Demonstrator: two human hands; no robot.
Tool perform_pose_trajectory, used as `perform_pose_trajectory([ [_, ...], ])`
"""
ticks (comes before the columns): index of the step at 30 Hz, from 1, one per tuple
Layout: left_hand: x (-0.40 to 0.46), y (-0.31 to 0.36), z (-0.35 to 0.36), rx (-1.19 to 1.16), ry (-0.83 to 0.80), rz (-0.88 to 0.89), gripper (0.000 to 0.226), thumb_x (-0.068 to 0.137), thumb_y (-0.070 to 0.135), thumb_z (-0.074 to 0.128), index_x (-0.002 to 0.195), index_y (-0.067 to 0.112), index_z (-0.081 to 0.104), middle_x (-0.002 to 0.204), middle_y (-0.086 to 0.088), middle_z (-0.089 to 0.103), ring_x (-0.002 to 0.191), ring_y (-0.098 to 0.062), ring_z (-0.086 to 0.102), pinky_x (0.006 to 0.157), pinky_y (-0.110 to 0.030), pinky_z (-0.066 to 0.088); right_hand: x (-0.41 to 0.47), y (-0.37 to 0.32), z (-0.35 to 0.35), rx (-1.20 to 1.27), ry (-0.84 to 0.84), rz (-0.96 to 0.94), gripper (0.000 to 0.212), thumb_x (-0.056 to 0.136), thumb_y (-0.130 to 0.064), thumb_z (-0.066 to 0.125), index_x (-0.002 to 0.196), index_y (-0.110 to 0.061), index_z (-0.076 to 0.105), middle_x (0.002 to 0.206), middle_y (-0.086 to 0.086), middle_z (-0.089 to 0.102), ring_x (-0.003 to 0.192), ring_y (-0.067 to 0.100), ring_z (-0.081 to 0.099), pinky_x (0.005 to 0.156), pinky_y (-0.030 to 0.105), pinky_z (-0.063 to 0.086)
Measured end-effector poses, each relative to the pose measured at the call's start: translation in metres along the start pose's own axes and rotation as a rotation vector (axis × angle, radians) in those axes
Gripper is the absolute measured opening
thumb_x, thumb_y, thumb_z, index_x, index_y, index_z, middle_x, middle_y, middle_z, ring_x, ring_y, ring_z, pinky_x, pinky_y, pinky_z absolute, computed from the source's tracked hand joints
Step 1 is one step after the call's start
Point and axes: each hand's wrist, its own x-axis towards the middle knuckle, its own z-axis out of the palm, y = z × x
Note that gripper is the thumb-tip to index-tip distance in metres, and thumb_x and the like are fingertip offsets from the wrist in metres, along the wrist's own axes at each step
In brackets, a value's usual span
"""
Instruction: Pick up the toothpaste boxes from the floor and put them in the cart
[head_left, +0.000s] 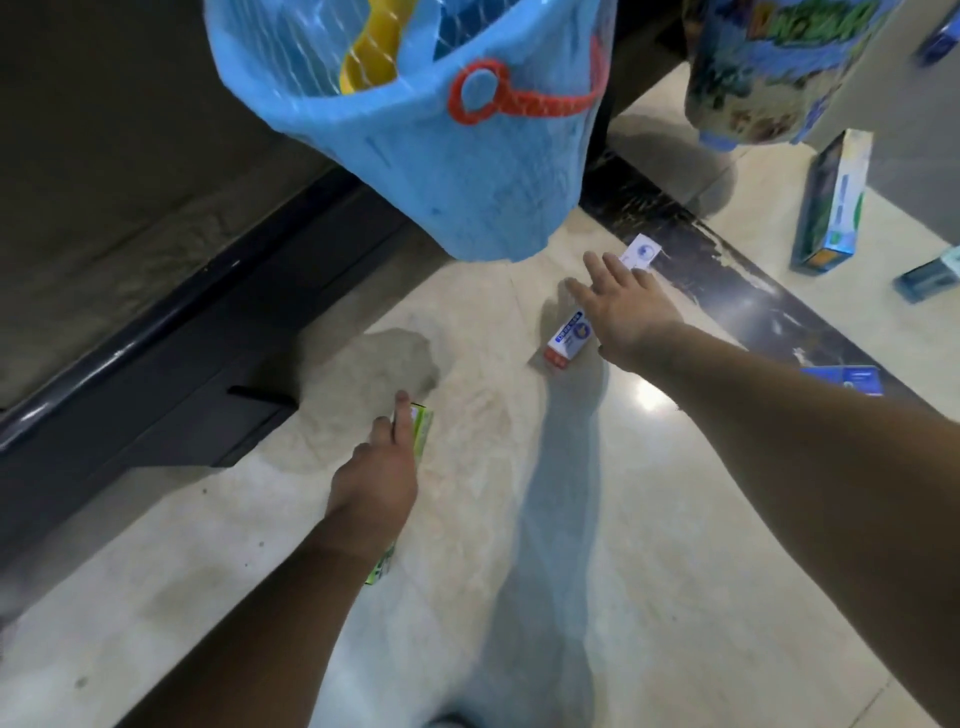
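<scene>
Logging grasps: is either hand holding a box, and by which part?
Left hand grips the green box around its middle. Right hand is open over the white box, holding nothing.

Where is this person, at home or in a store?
Probably a store: a netted toy bucket hangs on display, and several packaged boxes lie on the shiny tile floor beside a dark shelf base.
</scene>
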Motion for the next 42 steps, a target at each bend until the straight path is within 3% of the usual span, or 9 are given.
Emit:
perform_pose_trajectory([
  [5, 0.002, -0.001, 0.001, 0.020, -0.014, -0.016, 0.099, 0.064, 0.016, 0.072, 0.152, 0.008, 0.028, 0.112, -0.009, 0.059, 0.048, -0.020, 0.047, 0.040, -0.023, 0.027, 0.003, -0.019, 0.009, -0.269, 0.066, -0.103, 0.040, 0.095, -0.022, 0.050, 0.134, -0.012, 0.046, 0.136, 0.013, 0.048, 0.130, 0.035, 0.038, 0.110, 0.042, 0.029],
  [8, 0.000, 0.003, 0.006, 0.010, -0.038, -0.070, 0.111, 0.068, 0.022, 0.074, 0.156, 0.013, 0.008, 0.114, -0.007, 0.053, 0.043, -0.016, 0.034, 0.041, -0.024, 0.030, -0.003, -0.027, 0.013, -0.349, 0.108, -0.202, 0.029, 0.093, -0.018, 0.049, 0.121, -0.011, 0.053, 0.116, 0.009, 0.059, 0.107, 0.031, 0.052, 0.104, 0.040, 0.031],
  [11, -0.003, 0.009, 0.005, 0.033, 0.055, -0.071, 0.101, 0.059, 0.003, 0.073, 0.151, 0.005, 0.031, 0.086, -0.012, 0.054, 0.036, -0.011, 0.014, 0.037, -0.021, 0.024, -0.009, -0.028, 0.015, -0.313, 0.090, -0.230, 0.029, 0.093, -0.015, 0.045, 0.121, -0.009, 0.047, 0.116, 0.010, 0.059, 0.104, 0.032, 0.054, 0.102, 0.045, 0.032],
  [19, -0.051, 0.012, -0.058, 0.100, -0.042, -0.016, 0.107, 0.064, 0.009, 0.074, 0.155, 0.009, 0.018, 0.098, -0.013, 0.055, 0.042, -0.022, 0.053, 0.041, -0.023, 0.029, -0.088, -0.025, -0.051, 0.024, 0.072, -0.099, 0.031, 0.094, -0.009, 0.040, 0.124, -0.007, 0.038, 0.119, 0.012, 0.056, 0.104, 0.032, 0.057, 0.074, 0.037, 0.040],
  [26, -0.139, 0.054, -0.219, 0.027, -0.191, 0.005, 0.103, 0.087, 0.018, 0.054, 0.150, 0.019, -0.027, 0.135, -0.005, 0.034, 0.086, -0.019, 0.065, 0.064, -0.030, 0.045, -0.212, 0.017, -0.141, 0.153, 0.019, 0.124, 0.075, 0.095, -0.020, 0.054, 0.152, 0.003, 0.011, 0.109, 0.012, 0.057, 0.085, 0.028, 0.066, 0.061, 0.034, 0.044],
  [29, -0.183, 0.069, -0.300, -0.025, -0.236, 0.011, 0.103, 0.088, 0.018, 0.054, 0.149, 0.022, -0.029, 0.138, -0.003, 0.031, 0.094, -0.020, 0.066, 0.068, -0.031, 0.045, -0.285, 0.044, -0.204, 0.077, -0.003, 0.195, 0.089, 0.071, -0.030, 0.080, 0.142, 0.008, 0.041, 0.076, 0.007, 0.061, 0.051, 0.017, 0.060, 0.041, 0.022, 0.029],
  [34, -0.246, 0.083, -0.459, 0.027, -0.184, 0.083, 0.096, 0.090, 0.016, 0.050, 0.151, 0.024, -0.023, 0.144, -0.001, 0.032, 0.104, -0.018, 0.062, 0.071, -0.031, 0.047, -0.401, 0.093, -0.304, 0.477, -0.103, 0.375, 0.082, 0.097, -0.026, 0.052, 0.154, -0.008, -0.003, 0.124, 0.013, 0.054, 0.100, 0.034, 0.062, 0.076, 0.038, 0.052],
  [39, -0.272, 0.098, -0.598, 0.053, -0.040, 0.202, 0.093, 0.086, 0.017, 0.046, 0.152, 0.025, -0.019, 0.140, -0.006, 0.041, 0.101, -0.026, 0.062, 0.074, -0.035, 0.053, -0.489, 0.137, -0.424, 0.470, -0.081, 0.456, 0.081, 0.100, -0.032, 0.049, 0.155, -0.016, -0.008, 0.131, 0.015, 0.041, 0.093, 0.034, 0.062, 0.061, 0.033, 0.040],
  [42, -0.279, 0.112, -0.664, 0.130, 0.018, 0.290, 0.091, 0.089, 0.014, 0.045, 0.152, 0.018, -0.020, 0.140, -0.007, 0.043, 0.109, -0.024, 0.060, 0.066, -0.030, 0.042, -0.525, 0.158, -0.474, 0.500, -0.049, 0.557, 0.082, 0.091, -0.021, 0.059, 0.153, -0.028, 0.005, 0.110, 0.010, 0.046, 0.074, 0.031, 0.054, 0.056, 0.032, 0.039],
])
